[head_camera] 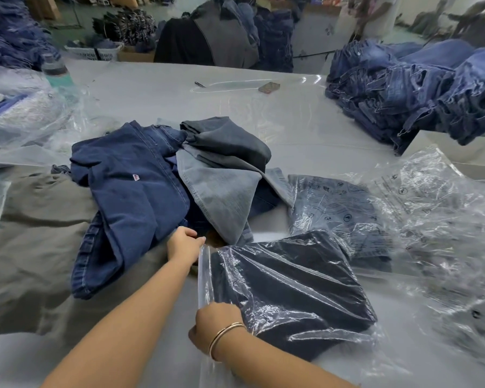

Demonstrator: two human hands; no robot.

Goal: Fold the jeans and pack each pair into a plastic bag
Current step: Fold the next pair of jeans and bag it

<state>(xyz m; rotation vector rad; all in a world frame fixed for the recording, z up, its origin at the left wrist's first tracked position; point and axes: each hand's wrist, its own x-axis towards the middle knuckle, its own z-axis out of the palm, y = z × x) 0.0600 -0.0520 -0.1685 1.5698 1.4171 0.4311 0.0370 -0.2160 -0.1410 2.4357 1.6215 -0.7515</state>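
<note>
A folded dark pair of jeans sits inside a clear plastic bag in front of me. My left hand pinches the far end of the bag's open flap. My right hand, with bangles on the wrist, grips the near end of that flap. Behind the bag lies a second bagged pair of jeans. To the left, loose jeans are heaped: a dark blue pair, a light grey-blue pair and a dark grey pair.
Empty plastic bags are spread at the right. A tall stack of blue jeans fills the back right. More bagged goods lie at the left. A grey cloth covers the table's left part. A small object lies far back.
</note>
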